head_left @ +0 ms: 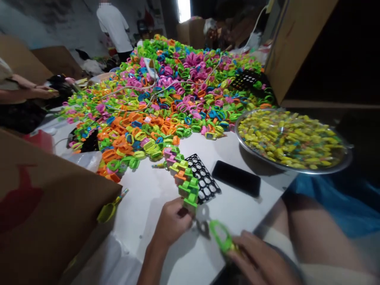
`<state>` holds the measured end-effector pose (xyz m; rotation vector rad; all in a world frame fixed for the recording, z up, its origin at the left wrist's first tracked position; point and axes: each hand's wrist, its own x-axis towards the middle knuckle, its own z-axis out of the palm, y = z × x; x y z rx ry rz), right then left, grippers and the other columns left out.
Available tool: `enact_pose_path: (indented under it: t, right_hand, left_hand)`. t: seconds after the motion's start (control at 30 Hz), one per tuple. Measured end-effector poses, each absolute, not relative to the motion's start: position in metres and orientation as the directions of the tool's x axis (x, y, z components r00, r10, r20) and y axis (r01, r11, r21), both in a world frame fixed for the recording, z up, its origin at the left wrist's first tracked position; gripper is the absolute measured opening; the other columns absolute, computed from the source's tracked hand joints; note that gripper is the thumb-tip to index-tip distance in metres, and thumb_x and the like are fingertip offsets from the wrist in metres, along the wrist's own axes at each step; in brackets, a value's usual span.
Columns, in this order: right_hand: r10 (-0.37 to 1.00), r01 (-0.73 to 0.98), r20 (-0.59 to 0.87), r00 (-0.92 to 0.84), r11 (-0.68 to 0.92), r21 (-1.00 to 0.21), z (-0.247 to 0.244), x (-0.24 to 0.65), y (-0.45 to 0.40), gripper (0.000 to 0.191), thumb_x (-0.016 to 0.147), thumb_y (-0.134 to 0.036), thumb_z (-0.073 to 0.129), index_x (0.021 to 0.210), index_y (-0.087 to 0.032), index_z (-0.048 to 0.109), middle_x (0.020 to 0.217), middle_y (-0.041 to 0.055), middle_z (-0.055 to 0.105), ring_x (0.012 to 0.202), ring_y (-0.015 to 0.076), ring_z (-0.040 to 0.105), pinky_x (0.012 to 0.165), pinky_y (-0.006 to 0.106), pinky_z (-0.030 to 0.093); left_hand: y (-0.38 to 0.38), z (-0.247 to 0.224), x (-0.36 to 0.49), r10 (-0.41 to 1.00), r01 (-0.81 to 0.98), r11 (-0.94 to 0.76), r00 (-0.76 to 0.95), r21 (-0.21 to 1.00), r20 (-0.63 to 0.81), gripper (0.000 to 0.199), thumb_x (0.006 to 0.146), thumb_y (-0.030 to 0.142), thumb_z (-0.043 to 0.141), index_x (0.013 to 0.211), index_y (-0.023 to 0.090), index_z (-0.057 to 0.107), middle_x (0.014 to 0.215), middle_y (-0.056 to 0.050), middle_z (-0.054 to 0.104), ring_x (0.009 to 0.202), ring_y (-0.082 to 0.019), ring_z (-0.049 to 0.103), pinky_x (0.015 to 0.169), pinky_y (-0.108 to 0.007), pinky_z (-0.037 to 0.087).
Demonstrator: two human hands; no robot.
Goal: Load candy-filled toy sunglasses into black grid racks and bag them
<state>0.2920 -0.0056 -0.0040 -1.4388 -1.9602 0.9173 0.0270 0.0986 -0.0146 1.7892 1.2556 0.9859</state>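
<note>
Near the table's front edge, my left hand [173, 221] has its fingers curled against the near end of a row of colourful plastic rings [181, 174], pinching the nearest green piece [190, 201]. To its right, my right hand [255, 253] is blurred and holds a green watch-like ring [220, 236] between thumb and fingers, with something yellow at its base. The row curves away toward a big heap of similar pieces [166, 95]. A black plastic grid tray [204, 178] lies beside the row, partly behind it.
A black phone [236, 178] lies right of the grid. A metal bowl [335, 171] of wrapped yellow pieces stands at the right. Cardboard boxes [59, 206] flank the table [133, 221]. A person's hands [44, 92] show at the far left; a person in white [114, 27] stands behind.
</note>
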Motion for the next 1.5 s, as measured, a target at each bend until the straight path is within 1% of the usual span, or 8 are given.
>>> enact_pose_path:
  t: [0.1,0.27,0.47,0.63,0.83,0.97,1.13,1.5]
  right_hand:
    - [0.977,0.345,-0.069,-0.200,0.004,-0.938,0.008,0.285,0.025,0.026,0.110,-0.048,0.062,0.099,-0.025,0.067,0.082,0.0022,0.070,0.073,0.0225,0.067,0.065,0.029,0.053]
    - [0.960,0.131,-0.055,-0.273,-0.019,-0.991,0.013,0.265,0.084,0.037,0.098,-0.054,0.076,0.096,-0.018,0.066,0.082,0.0029,0.069,0.075,0.0213,0.063,0.065,0.028,0.047]
    - [0.933,0.235,-0.041,-0.359,0.047,-0.971,0.015,0.260,0.117,0.018,0.094,-0.035,0.070,0.090,-0.017,0.067,0.079,0.0008,0.068,0.072,0.0183,0.059,0.063,0.025,0.042]
    - [0.807,0.393,-0.060,-0.587,0.220,-0.893,0.042,0.265,0.137,0.008,0.093,-0.017,0.066,0.086,-0.018,0.067,0.082,0.0011,0.072,0.073,0.0182,0.064,0.062,0.025,0.038]
    - [0.667,0.528,-0.151,-0.729,0.409,-0.744,0.065,0.261,0.160,0.030,0.080,0.007,0.058,0.094,-0.018,0.069,0.099,0.0051,0.076,0.087,0.0220,0.070,0.073,0.026,0.044]
    - [0.640,0.499,-0.171,-0.749,0.376,-0.781,0.062,0.255,0.164,0.020,0.090,0.001,0.062,0.088,-0.017,0.068,0.089,0.0039,0.074,0.079,0.0204,0.068,0.071,0.026,0.044]
    - [0.739,0.416,-0.087,-0.668,0.274,-0.867,0.048,0.255,0.147,0.017,0.103,-0.011,0.058,0.096,-0.019,0.072,0.101,0.0060,0.076,0.090,0.0224,0.069,0.081,0.028,0.051]
    - [0.689,0.464,-0.089,-0.720,0.381,-0.800,0.037,0.256,0.144,0.023,0.104,-0.009,0.054,0.112,-0.019,0.072,0.118,0.0108,0.074,0.107,0.0250,0.069,0.097,0.033,0.054]
  left_hand:
    - [0.101,-0.011,0.023,0.959,0.393,-0.235,0.240,0.889,0.148,0.028,0.092,0.031,0.074,0.068,0.017,0.069,0.066,-0.002,0.068,0.060,-0.014,0.059,0.057,-0.022,0.046]
    - [0.102,-0.013,0.019,0.968,0.429,-0.211,0.216,0.878,0.127,0.034,0.091,0.031,0.074,0.061,0.017,0.063,0.060,0.000,0.064,0.056,-0.012,0.054,0.055,-0.021,0.042]
    - [0.102,-0.016,0.017,0.953,0.438,-0.252,0.267,0.863,0.143,0.028,0.090,0.019,0.065,0.062,0.017,0.061,0.064,0.001,0.065,0.059,-0.012,0.055,0.061,-0.021,0.041]
    - [0.103,-0.017,0.016,0.949,0.410,-0.265,0.269,0.873,0.163,0.032,0.091,0.018,0.069,0.061,0.016,0.058,0.060,0.004,0.055,0.057,-0.009,0.048,0.058,-0.020,0.036]
    - [0.103,-0.016,0.019,0.935,0.371,-0.303,0.293,0.878,0.198,0.024,0.091,0.012,0.065,0.067,0.015,0.067,0.061,0.004,0.057,0.058,-0.008,0.050,0.058,-0.018,0.037]
    - [0.104,-0.013,0.019,0.935,0.367,-0.314,0.281,0.876,0.218,0.024,0.089,0.011,0.064,0.065,0.015,0.066,0.059,0.004,0.054,0.056,-0.008,0.048,0.055,-0.018,0.034]
    - [0.103,-0.013,0.018,0.932,0.356,-0.317,0.291,0.879,0.218,0.028,0.093,0.012,0.066,0.065,0.016,0.063,0.061,0.004,0.057,0.058,-0.008,0.052,0.059,-0.017,0.038]
    - [0.105,-0.015,0.015,0.909,0.346,-0.373,0.324,0.861,0.263,0.025,0.095,0.009,0.063,0.075,0.015,0.076,0.070,-0.001,0.072,0.064,-0.011,0.065,0.064,-0.018,0.045]
